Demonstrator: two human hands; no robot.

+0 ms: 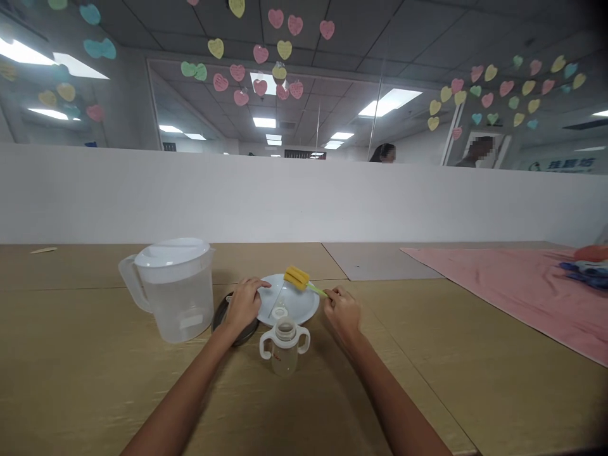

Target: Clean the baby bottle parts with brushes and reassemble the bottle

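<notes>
My right hand (342, 311) is closed around the green handle (316, 290) of a bottle brush. Its yellow sponge head (297, 278) is over the far side of a pale plate (308, 310). At the plate's left edge is my left hand (245, 302), fingers apart, the index finger reaching onto the rim. Under that hand, a dark round dish or lid (220, 311) partly shows. A clear baby bottle (284, 358) with two white handles stands uncapped in front of the plate. Just behind its mouth, a small white bottle part (279, 312) lies on the plate.
A clear plastic pitcher (183, 297) with a white lid stands to the left. On the right, a pink cloth (498, 278) covers part of the table, with a blue and red item (589, 266) on it. A white partition (285, 196) runs behind the table.
</notes>
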